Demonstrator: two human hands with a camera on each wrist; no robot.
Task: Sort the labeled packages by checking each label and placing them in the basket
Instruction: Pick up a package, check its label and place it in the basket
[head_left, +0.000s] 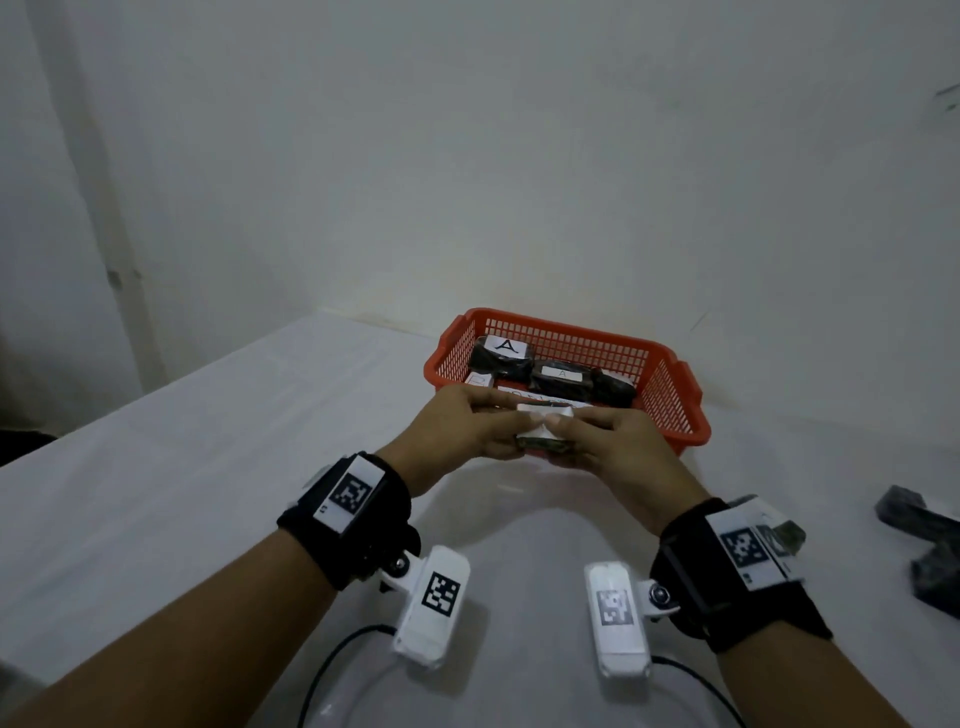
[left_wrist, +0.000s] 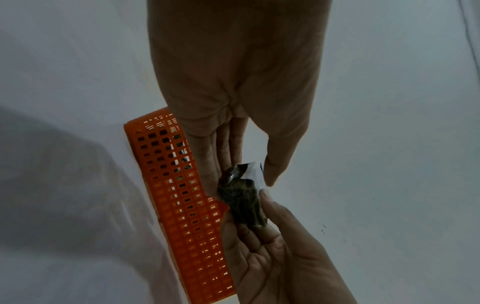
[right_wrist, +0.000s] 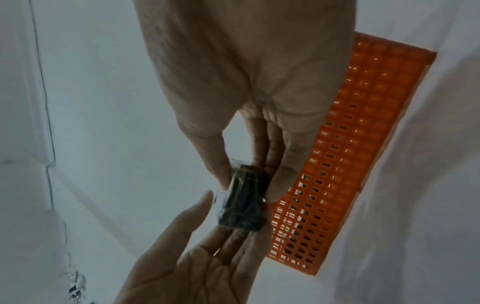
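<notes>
A small dark package (head_left: 543, 442) with a white label (head_left: 545, 415) on top is held in the air just in front of the orange basket (head_left: 675, 410). My left hand (head_left: 467, 426) pinches its left end and my right hand (head_left: 608, 441) pinches its right end, thumbs on the label. In the left wrist view the package (left_wrist: 244, 199) sits between the thumb and the fingers (left_wrist: 226, 152). In the right wrist view the package (right_wrist: 242, 203) is pinched the same way, beside the basket wall (right_wrist: 345, 164). Inside the basket lie dark packages labeled A (head_left: 506, 347).
More dark packages (head_left: 924, 540) lie on the white table (head_left: 182, 467) at the far right. Another labeled package (head_left: 784, 535) lies behind my right wrist. The basket stands near the wall. Cables (head_left: 332, 670) run along the table's near edge.
</notes>
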